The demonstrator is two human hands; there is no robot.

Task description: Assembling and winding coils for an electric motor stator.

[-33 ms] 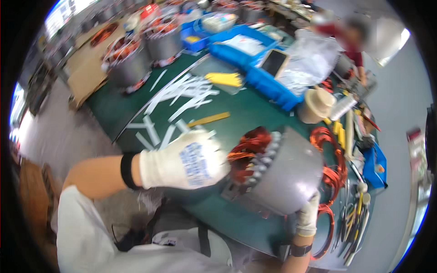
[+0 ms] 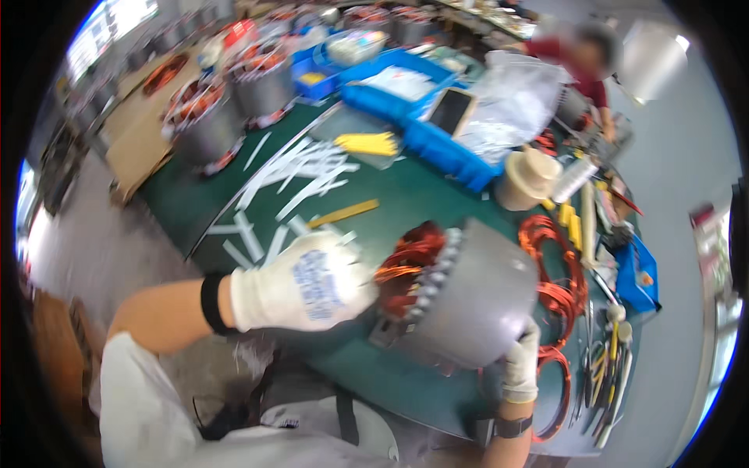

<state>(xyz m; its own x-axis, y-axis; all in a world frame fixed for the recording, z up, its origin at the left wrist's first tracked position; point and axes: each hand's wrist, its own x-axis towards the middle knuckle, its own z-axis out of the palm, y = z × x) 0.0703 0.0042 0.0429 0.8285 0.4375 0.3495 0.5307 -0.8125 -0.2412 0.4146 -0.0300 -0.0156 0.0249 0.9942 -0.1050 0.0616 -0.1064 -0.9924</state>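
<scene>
A grey metal motor stator [image 2: 484, 296] lies on its side on the green table [image 2: 351, 366]. Red-brown copper windings [image 2: 409, 257] bulge from its left end, where a ring of pale slot ends shows. My left hand [image 2: 308, 281], in a white glove with blue print, is at those windings. Its fingers are curled closed, and their tips are hidden, so what they pinch does not show. Against the stator's lower right rim rests my gloved right hand [image 2: 521, 363], its fingers bent around the edge and partly hidden.
White paper strips [image 2: 304, 171] and yellow strips [image 2: 367, 143] lie beyond my left hand. Blue trays [image 2: 445, 152], a phone [image 2: 451, 111] and a beige pot [image 2: 527, 179] stand farther back. Copper wire coils [image 2: 558, 296] and hand tools [image 2: 612, 374] lie right. A co-worker [image 2: 573, 58] is at far right.
The whole view has shifted slightly, so the table's things appear a little farther left. Both hands keep about the same place on the stator.
</scene>
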